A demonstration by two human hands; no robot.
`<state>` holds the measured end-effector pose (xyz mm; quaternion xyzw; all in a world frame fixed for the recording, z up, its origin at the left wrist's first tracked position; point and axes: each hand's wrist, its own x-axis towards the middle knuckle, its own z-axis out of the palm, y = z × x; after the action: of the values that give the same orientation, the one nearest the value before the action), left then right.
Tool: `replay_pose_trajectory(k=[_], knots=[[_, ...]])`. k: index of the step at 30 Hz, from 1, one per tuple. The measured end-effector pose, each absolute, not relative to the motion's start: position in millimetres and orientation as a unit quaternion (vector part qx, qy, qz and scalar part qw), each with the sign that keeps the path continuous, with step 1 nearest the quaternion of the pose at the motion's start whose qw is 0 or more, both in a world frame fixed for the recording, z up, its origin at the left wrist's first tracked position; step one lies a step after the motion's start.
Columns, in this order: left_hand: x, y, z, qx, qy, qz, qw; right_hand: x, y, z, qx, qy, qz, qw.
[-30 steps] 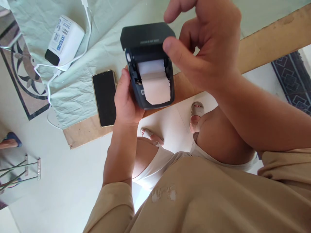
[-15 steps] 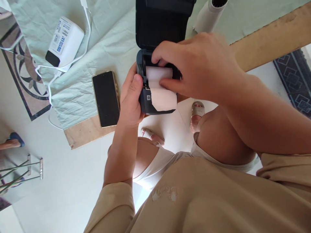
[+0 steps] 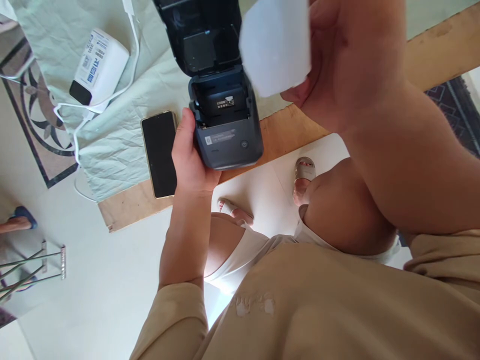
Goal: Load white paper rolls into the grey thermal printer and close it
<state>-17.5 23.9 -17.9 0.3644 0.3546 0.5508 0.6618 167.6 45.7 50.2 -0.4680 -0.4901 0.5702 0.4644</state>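
Observation:
My left hand (image 3: 191,155) is closed around the left side and underside of a small dark label printer (image 3: 228,145), held over the table's near edge. The printer's black lid (image 3: 206,45) stands raised, and its paper bay is bare, with a small printed sticker inside. My right hand (image 3: 337,65) is up and to the right of the printer, apart from it. It grips a white paper roll (image 3: 277,47) with a loose end facing the camera; some of its fingers are hidden behind the paper or cut off by the frame.
A smartphone (image 3: 159,155) lies on the table left of my left hand. Farther left is a white box-shaped device (image 3: 99,67) with printed labels and a white cable (image 3: 137,55). A pale green cloth (image 3: 112,170) covers the wooden table (image 3: 131,202). Another person's foot (image 3: 18,220) shows at far left.
My right hand has lifted the paper roll out of the printer and moved it up and right. The printer has tilted, and its lid has swung left in view.

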Motion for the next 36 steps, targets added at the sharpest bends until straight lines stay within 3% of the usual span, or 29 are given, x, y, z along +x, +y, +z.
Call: replay_pose_trajectory(k=[2, 6, 11, 16, 31, 36], knots=[[-18.6, 24.4, -17.8, 0.347, 0.349, 0.559, 0.668, 168.6, 49.3, 46.5, -0.474, -0.463, 0.583, 0.47], [-19.7, 24.3, -17.9, 0.333, 0.335, 0.561, 0.68, 171.8, 50.0, 29.9, -0.495, -0.539, 0.474, 0.491], [-19.3, 24.9, -19.0, 0.342, 0.334, 0.569, 0.669, 178.1, 49.8, 19.8, -0.514, -0.701, 0.299, 0.394], [-19.8, 25.4, -20.2, 0.343, 0.342, 0.57, 0.664, 182.2, 54.5, 13.3, -0.555, -0.752, 0.213, 0.285], [-19.2, 25.4, -21.5, 0.349, 0.377, 0.581, 0.631, 205.3, 55.4, 9.9, -0.639, -0.71, 0.159, 0.25], [-18.5, 25.1, -20.8, 0.344, 0.36, 0.584, 0.642, 202.6, 66.7, 17.0, -0.708, -0.675, 0.11, 0.176]])
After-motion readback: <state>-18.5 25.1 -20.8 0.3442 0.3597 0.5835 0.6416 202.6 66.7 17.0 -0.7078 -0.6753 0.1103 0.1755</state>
